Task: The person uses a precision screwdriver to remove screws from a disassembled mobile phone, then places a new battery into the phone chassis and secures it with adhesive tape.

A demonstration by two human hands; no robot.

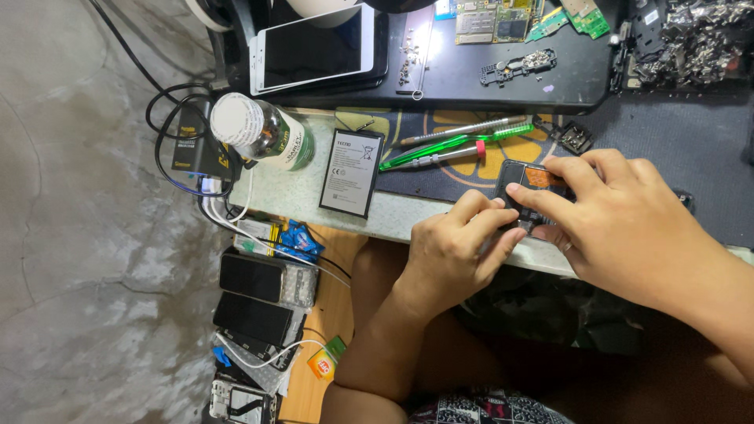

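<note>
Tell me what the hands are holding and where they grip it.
Both hands, left and right, hold an opened phone at its near end.

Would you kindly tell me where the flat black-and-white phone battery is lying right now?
In the head view, the flat black-and-white phone battery lies left of centre on the bench edge, between the white-capped bottle and the green-handled screwdriver, left of the left hand.

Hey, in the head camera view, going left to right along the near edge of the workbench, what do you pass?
Black charger box → white-capped bottle → flat phone battery → green screwdriver → left hand → opened phone → right hand.
</note>
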